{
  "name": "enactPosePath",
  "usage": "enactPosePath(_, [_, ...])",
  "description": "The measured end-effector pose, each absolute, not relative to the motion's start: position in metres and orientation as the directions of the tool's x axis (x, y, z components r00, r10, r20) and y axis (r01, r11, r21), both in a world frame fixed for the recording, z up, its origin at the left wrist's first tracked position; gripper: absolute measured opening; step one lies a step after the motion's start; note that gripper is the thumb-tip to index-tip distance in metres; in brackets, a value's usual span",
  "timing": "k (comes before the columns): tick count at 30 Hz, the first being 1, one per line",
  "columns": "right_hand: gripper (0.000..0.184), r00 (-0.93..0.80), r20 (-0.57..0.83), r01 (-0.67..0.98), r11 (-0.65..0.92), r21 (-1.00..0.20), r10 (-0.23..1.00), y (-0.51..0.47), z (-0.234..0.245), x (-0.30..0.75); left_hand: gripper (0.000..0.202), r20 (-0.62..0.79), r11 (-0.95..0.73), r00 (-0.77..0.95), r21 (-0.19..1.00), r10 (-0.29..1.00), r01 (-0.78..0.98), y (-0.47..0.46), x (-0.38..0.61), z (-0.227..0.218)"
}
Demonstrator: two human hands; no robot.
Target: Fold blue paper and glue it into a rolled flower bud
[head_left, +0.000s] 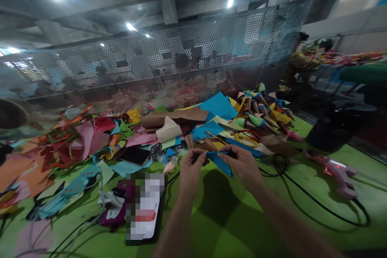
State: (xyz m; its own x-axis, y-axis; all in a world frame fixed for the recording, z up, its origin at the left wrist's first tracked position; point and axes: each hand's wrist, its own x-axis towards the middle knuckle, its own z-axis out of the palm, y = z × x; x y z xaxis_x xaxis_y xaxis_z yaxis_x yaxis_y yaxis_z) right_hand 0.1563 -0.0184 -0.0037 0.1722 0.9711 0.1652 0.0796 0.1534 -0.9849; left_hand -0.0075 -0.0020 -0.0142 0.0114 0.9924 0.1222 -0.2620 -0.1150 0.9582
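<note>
Both my hands are raised over the green table (229, 225), pinching the same blue paper piece (220, 162). My left hand (191, 169) grips its left end with curled fingers. My right hand (240, 162) holds the right end between thumb and fingers. The paper droops to a point between them. Just beyond lies a heap of coloured paper scraps (169, 129) and a pile of rolled paper cones (260, 113).
A pink glue gun (335, 171) lies at the right, its black cable (305, 193) looping across the table. A dark phone (134, 155) rests among scraps; another device (145, 209) lies near the front. A perforated metal screen (181, 60) backs the table. A person (298, 66) sits far right.
</note>
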Motion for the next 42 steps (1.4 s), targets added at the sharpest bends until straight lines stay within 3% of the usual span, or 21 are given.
enactPosePath(13, [0.024, 0.149, 0.199, 0.092, 0.186, -0.978, 0.969, -0.0207, -0.0024, 0.1541, 0.024, 0.133, -0.11, 0.116, 0.977, 0.984, -0.185, -0.0032, -0.0046, -0.0147])
enactPosePath(18, [0.024, 0.133, 0.206, 0.101, 0.193, -0.976, 0.97, -0.0218, -0.0035, 0.1527, 0.015, 0.151, -0.137, 0.083, 0.98, 0.985, -0.147, -0.0016, -0.0044, -0.0161])
enactPosePath(42, [0.022, 0.119, 0.208, 0.136, 0.192, -0.972, 0.971, -0.025, 0.0023, 0.1491, 0.013, 0.16, -0.146, 0.106, 0.981, 0.981, -0.124, -0.0038, -0.0038, -0.0142])
